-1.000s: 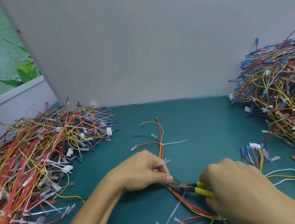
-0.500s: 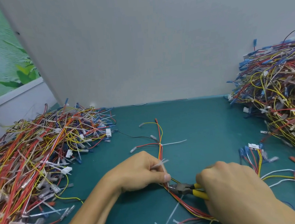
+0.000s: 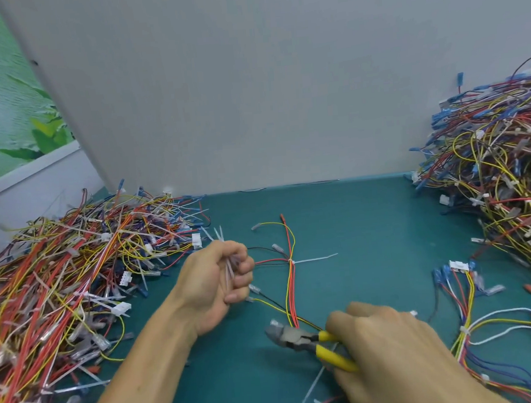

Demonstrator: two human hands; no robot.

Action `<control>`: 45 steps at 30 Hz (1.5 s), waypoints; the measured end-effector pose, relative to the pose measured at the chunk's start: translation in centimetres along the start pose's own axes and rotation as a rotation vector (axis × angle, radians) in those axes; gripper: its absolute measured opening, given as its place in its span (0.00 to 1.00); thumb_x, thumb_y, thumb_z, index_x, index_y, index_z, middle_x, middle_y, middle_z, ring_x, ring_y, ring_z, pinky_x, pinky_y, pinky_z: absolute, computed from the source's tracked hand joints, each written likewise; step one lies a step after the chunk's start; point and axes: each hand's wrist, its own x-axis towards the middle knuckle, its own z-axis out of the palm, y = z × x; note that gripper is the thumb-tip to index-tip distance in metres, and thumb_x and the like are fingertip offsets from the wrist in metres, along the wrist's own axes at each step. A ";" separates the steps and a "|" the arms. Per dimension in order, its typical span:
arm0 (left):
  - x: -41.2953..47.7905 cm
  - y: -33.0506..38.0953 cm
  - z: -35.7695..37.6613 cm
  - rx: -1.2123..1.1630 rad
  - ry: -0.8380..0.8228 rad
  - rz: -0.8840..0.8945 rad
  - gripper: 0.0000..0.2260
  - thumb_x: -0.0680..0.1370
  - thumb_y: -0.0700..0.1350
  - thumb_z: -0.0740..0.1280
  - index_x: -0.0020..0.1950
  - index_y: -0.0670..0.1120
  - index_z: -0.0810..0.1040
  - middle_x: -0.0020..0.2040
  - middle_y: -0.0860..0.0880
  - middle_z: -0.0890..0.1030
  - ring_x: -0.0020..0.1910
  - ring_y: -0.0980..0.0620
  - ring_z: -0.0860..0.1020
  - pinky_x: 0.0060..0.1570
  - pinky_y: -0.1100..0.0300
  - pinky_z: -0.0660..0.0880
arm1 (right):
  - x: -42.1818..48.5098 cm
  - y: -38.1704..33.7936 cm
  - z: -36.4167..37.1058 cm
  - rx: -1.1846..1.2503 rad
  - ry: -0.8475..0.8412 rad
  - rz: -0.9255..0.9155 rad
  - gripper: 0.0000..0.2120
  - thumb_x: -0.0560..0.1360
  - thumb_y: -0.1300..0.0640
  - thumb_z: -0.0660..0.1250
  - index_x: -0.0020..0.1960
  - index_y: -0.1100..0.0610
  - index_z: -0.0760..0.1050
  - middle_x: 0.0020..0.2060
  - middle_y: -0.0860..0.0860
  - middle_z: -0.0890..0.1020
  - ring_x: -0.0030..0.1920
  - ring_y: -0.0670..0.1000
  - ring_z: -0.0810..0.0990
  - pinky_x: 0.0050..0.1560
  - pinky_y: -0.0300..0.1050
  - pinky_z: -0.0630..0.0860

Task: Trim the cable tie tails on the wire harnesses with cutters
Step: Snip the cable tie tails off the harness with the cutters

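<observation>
Since a moment ago the left hand has let go of the harness and drawn back to centre-left, its grip curled round a bunch of cut tails. The right hand, lower right, keeps its grip closed on the yellow-handled cutters, whose head lies across the harness wires. The harness lies mid-frame on the green tabletop, with one untrimmed tie tail sticking out to the right. A left pile and a right pile of harnesses crowd the edges. The right hand hides the harness's lower stretch.
</observation>
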 end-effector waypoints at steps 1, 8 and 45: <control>0.1 -0.3 0.1 -0.016 0.018 -0.001 0.06 0.73 0.40 0.57 0.36 0.43 0.70 0.29 0.47 0.69 0.24 0.53 0.63 0.20 0.67 0.55 | -0.1 -0.3 0.4 0.006 0.017 -0.019 0.16 0.76 0.37 0.56 0.52 0.50 0.64 0.49 0.48 0.69 0.55 0.54 0.74 0.41 0.46 0.65; 0.3 -0.8 0.7 0.054 0.138 0.009 0.10 0.72 0.33 0.51 0.42 0.41 0.71 0.26 0.51 0.60 0.23 0.54 0.60 0.22 0.68 0.52 | 0.1 -0.3 0.6 -0.153 -0.041 -0.249 0.16 0.54 0.35 0.72 0.29 0.45 0.74 0.27 0.42 0.72 0.25 0.45 0.73 0.26 0.37 0.50; 4.9 0.6 4.2 2.032 -0.057 0.165 0.05 0.72 0.44 0.67 0.45 0.45 0.80 0.43 0.44 0.76 0.43 0.42 0.77 0.35 0.57 0.69 | 1.2 0.7 0.9 -0.049 -0.276 -0.371 0.09 0.82 0.49 0.56 0.58 0.51 0.68 0.45 0.50 0.64 0.47 0.55 0.66 0.32 0.38 0.47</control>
